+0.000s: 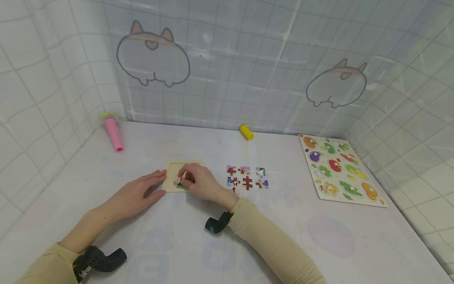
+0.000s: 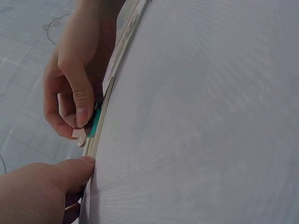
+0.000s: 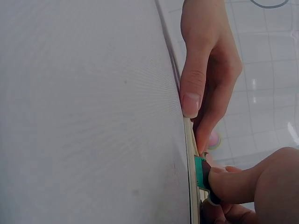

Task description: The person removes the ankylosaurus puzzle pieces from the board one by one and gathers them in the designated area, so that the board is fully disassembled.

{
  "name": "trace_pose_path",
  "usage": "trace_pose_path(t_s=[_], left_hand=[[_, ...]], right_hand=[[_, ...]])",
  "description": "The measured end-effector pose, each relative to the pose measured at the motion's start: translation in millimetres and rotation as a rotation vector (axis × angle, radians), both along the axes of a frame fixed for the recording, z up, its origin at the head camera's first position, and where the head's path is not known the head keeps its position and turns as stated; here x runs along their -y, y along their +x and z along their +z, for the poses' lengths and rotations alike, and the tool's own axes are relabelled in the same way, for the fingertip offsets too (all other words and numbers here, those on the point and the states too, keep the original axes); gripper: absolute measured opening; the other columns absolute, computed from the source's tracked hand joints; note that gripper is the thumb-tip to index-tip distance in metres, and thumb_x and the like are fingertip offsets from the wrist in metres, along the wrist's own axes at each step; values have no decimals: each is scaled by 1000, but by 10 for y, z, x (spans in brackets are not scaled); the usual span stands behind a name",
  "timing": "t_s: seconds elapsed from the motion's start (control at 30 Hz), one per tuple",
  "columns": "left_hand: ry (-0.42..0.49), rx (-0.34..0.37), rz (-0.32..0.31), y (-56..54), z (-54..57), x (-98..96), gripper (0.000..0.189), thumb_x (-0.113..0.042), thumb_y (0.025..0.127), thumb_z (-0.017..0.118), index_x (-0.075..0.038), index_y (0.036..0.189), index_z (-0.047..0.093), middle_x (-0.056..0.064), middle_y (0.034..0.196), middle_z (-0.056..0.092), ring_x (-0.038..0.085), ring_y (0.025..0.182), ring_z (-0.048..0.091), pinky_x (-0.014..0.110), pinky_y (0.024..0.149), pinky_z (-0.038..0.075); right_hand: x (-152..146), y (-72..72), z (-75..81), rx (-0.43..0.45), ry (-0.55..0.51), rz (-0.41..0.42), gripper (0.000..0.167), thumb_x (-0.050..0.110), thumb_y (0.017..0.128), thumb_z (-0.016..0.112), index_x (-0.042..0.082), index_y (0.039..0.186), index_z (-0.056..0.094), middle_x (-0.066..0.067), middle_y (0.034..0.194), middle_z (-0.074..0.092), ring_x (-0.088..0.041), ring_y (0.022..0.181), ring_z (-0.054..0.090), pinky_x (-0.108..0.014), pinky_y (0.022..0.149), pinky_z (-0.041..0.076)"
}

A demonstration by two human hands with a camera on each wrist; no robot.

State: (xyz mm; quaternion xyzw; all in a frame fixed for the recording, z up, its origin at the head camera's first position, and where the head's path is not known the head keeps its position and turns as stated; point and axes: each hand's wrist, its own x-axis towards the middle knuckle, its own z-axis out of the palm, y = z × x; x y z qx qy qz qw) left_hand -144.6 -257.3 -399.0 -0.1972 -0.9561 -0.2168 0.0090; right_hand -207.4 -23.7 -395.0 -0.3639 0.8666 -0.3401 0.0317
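A small light wooden puzzle tray (image 1: 170,169) lies on the table in front of the person. At its left edge, the left hand (image 1: 140,193) touches it with fairly straight fingers and thumb, steady against the side. Over the tray, the right hand (image 1: 202,181) pinches a jigsaw puzzle piece (image 2: 96,122) between thumb and fingers. Teal, dark and pale parts of this piece show in both wrist views, low against the tray; the right hand partly hides it. Several loose jigsaw pieces (image 1: 247,182) lie to the right of the tray, mostly in two rows.
A pink toy microphone (image 1: 113,134) lies at the back left. Near the rear wall is a yellow cylinder (image 1: 246,132). A vegetable-picture board (image 1: 324,189) lies on the right side of the table. Tile-patterned walls (image 1: 241,79) close off the back and sides.
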Motion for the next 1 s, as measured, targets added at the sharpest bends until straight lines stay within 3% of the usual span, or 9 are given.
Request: trace_pose_path(t_s=[0.2,0.43,0.6,0.77,1.0], left_hand=[[0,-9,-3,1,1,-3,57,-30,97,66,-1,144,52,17,153,45,39,141,42,58,110,38],[3,2,-10,7,13,-8,58,-32,98,65,-1,144,51,17,154,45,39,142,40,59,111,37],[-4,14,-7,-5,9,-15,58,-30,98,64,0,145,50,17,155,43,40,143,38,59,112,35],[-6,7,-3,3,11,-25,59,-32,98,64,0,145,50,17,155,43,40,143,39,59,112,35],[6,-28,-16,8,11,-6,59,-35,98,64,1,143,52,17,153,45,40,141,41,59,111,37]], right_hand=[[1,3,13,33,-16,-29,16,14,98,64,11,113,61,2,83,57,-7,72,49,-15,63,38],[-22,-13,52,96,-26,-60,4,16,96,67,12,98,66,5,87,64,-5,76,53,-14,67,44],[-106,-25,143,134,-4,-70,5,19,96,68,14,98,68,6,88,66,-7,77,55,-15,67,46],[-343,-17,270,147,-26,-54,4,18,96,69,14,97,68,5,86,66,-10,76,56,-18,66,47],[-957,65,455,176,-18,-57,3,15,94,71,12,94,71,2,85,69,-12,74,60,-22,67,51]])
